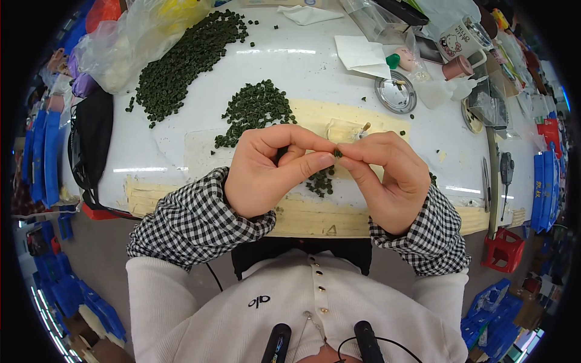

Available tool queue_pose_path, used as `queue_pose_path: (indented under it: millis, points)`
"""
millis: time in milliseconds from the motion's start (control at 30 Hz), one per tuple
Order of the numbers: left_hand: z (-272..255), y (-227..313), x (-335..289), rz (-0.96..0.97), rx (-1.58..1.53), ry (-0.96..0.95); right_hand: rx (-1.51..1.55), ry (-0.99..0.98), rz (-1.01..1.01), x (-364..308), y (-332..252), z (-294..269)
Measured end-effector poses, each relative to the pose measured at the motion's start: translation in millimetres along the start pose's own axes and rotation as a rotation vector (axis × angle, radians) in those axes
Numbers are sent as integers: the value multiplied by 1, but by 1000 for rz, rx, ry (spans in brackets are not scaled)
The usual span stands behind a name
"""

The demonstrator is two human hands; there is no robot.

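Note:
Between my two hands, held up over the table's near edge, is a small dark green piece [338, 153], too small to make out in detail. My left hand [266, 166] pinches it from the left with thumb and forefinger. From the right, the thumb and forefinger of my right hand [390, 172] close on the same piece. Just below the fingertips lies a small cluster of dark green pieces [319, 183]. Beyond my left hand spreads a larger heap of like pieces [257, 109]. A pale yellow block [344, 131] sits behind my fingertips, partly hidden.
A long pile of dark green pieces [181, 69] covers the far left, beside plastic bags [124, 54]. At the far right are a round metal dish [396, 92], white paper [362, 54], a mug [463, 41] and a thread spool [457, 68]. A screwdriver [507, 172] lies at the right edge.

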State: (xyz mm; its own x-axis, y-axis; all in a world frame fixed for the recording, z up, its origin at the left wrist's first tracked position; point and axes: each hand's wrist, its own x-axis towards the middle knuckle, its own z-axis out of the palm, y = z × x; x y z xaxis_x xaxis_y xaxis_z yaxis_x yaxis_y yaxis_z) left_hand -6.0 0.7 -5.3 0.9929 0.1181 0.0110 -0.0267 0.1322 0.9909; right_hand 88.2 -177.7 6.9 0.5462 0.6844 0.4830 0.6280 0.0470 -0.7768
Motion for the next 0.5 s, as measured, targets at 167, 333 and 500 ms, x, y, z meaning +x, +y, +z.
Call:
queue_pose_path:
  millis: [167,333,500]
  points:
    - [-1,-1,0,224,243,67,23,-28,2,-1,0,0]
    - [1,6,-1,230,291,132,65,-28,53,-1,-1,0]
    - [-1,3,1,298,352,164,105,-52,91,-5,0,3]
